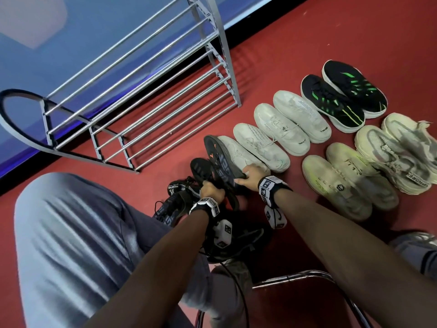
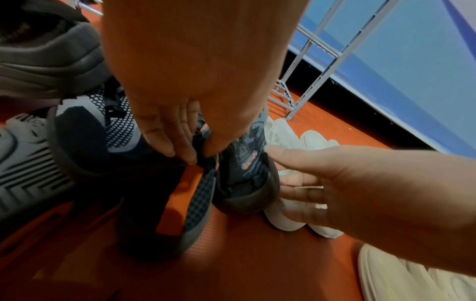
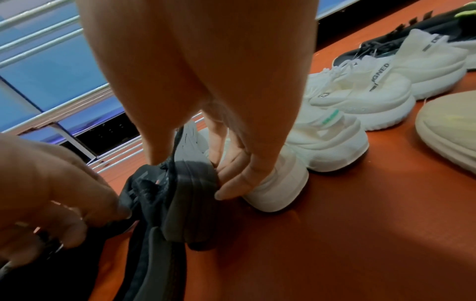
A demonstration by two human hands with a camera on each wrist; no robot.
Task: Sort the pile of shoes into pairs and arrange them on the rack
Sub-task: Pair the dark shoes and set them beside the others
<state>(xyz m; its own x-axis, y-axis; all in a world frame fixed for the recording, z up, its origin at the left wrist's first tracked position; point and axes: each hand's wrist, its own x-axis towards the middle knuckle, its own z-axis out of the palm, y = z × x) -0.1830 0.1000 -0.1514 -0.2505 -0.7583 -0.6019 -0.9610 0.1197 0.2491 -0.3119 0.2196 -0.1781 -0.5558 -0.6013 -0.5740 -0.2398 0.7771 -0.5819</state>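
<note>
The left hand [image 1: 211, 189] pinches the collar of a dark navy mesh sneaker with an orange lining [image 2: 165, 203], thumb and curled fingers [image 2: 165, 140] closed on the fabric edge. The right hand [image 1: 250, 176] holds the heel of a second dark sneaker turned on its side, grey sole showing [image 1: 221, 157]; its thumb sits on one side of the heel and its fingers [image 3: 239, 183] wrap the other, pressed together. Both dark shoes stand on the red floor [image 1: 307, 245], touching each other, just beside the nearest shoe of a white knit pair [image 1: 257, 147].

Beyond that pair, a second white pair [image 1: 293, 121] and a black pair with green stripes [image 1: 343, 95] continue the row. Nearer the person lie a cream pair with yellowish toes [image 1: 347, 181] and a chunky cream-and-grey pair [image 1: 397, 150]. More dark shoes [image 1: 175, 204] are heaped under the left forearm. The silver tube shoe rack [image 1: 142, 86] stands against the blue wall, its bars bare, well apart from the held shoes.
</note>
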